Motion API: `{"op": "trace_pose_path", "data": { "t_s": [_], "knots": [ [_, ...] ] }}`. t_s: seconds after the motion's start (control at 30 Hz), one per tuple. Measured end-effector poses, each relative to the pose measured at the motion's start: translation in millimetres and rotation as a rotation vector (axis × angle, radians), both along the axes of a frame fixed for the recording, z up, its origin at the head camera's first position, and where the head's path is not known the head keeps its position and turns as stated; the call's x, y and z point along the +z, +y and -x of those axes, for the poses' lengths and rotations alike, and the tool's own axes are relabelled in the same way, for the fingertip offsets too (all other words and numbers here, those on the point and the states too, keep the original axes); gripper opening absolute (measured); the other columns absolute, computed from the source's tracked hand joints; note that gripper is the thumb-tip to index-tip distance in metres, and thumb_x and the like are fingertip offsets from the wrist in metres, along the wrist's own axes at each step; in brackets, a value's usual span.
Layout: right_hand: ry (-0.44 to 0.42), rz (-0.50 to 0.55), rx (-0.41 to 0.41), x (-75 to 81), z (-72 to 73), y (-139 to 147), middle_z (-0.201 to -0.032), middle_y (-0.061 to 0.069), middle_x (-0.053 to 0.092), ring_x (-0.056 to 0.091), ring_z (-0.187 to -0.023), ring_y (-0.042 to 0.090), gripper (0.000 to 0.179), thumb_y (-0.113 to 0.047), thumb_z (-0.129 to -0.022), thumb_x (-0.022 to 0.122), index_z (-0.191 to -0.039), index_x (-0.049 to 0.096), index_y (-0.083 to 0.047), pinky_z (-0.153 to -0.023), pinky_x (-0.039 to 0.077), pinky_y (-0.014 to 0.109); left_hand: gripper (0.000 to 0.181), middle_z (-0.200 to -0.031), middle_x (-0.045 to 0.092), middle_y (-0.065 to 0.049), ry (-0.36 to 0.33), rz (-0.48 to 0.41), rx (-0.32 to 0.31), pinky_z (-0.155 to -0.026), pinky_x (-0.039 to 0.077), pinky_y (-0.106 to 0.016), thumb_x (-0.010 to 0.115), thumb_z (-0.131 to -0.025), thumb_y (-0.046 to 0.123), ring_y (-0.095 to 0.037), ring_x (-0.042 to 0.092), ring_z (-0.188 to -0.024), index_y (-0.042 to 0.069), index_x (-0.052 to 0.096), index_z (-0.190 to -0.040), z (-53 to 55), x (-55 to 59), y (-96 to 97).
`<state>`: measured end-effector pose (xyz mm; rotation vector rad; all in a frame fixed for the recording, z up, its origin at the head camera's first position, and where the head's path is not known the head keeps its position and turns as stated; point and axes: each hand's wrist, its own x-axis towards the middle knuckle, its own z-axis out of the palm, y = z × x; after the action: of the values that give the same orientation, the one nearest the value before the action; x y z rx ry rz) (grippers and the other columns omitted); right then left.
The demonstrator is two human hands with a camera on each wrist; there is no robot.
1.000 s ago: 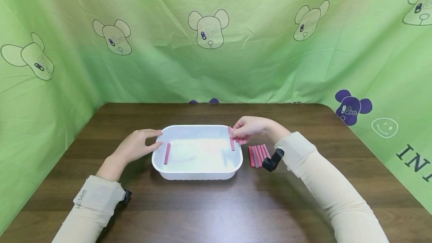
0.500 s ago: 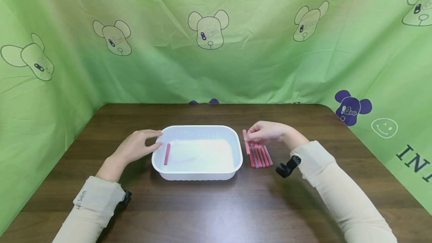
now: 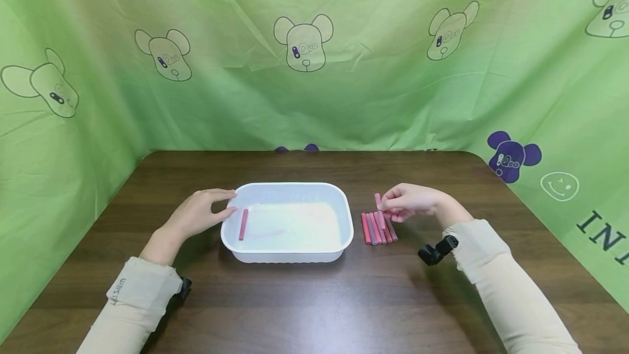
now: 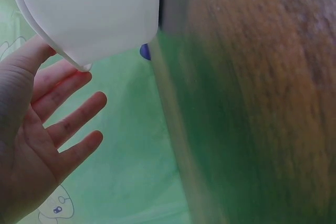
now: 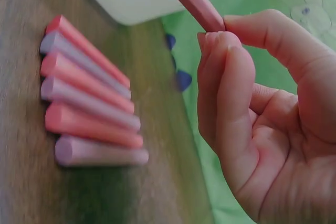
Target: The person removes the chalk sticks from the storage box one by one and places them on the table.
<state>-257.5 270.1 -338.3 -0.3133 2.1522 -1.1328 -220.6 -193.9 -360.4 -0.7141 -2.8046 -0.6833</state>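
My right hand pinches a dusty-pink chalk stick between thumb and fingertips. It is raised over a row of several pink and lilac chalk sticks, which lie side by side on the table. In the head view the held chalk partly covers that row. The thumb and forefinger of my left hand touch the left rim of a white plastic tub; its other fingers stretch out straight. One dark-pink chalk stick lies inside the tub near its left wall.
The dark wooden table has its far edge against a green cloth backdrop printed with bear heads. Black wrist cameras sit at both sleeves. The tub stands between my hands, just left of the chalk row.
My right hand has moved right with the pinched chalk stick, from over the tub's right rim to above the chalk row. My left hand and the tub have stayed still.
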Motion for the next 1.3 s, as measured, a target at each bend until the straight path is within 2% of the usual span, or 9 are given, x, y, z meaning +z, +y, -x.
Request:
{"op": "trace_pose_path", "data": {
  "t_s": [0.5,0.77,1.3],
  "knots": [
    [-0.041,-0.027,-0.028,-23.1,5.1,37,-0.066,-0.006,0.058,0.053,-0.058,-0.001,0.012,-0.014,-0.089,0.056,-0.081,0.062,-0.008,-0.056,0.050,0.013,0.041,-0.124,0.063,-0.012,-0.015,-0.002,0.007,-0.101,0.044,-0.048,0.064,-0.087,0.025,-0.031,0.056,-0.120,0.005,0.061,-0.123,1.3,-0.4,-0.8],
    [-0.066,-0.077,-0.054,-31.4,7.2,41,-0.063,-0.008,0.058,0.053,-0.056,-0.001,0.016,-0.018,-0.090,0.058,-0.076,0.059,-0.010,-0.053,0.049,0.012,0.042,-0.125,0.063,-0.013,-0.021,0.002,0.006,-0.101,0.044,-0.048,0.064,-0.088,0.026,-0.032,0.055,-0.120,0.005,0.061,-0.123,1.2,-0.2,-0.4],
    [-0.105,-0.084,-0.070,-37.6,8.2,41,-0.059,-0.009,0.063,0.055,-0.053,-0.003,0.017,-0.019,-0.087,0.064,-0.073,0.065,-0.012,-0.051,0.049,0.010,0.041,-0.125,0.062,-0.013,-0.021,-0.001,0.006,-0.101,0.044,-0.048,0.063,-0.088,0.026,-0.032,0.055,-0.120,0.005,0.061,-0.123,1.4,-0.5,-0.8]
  ]
}}
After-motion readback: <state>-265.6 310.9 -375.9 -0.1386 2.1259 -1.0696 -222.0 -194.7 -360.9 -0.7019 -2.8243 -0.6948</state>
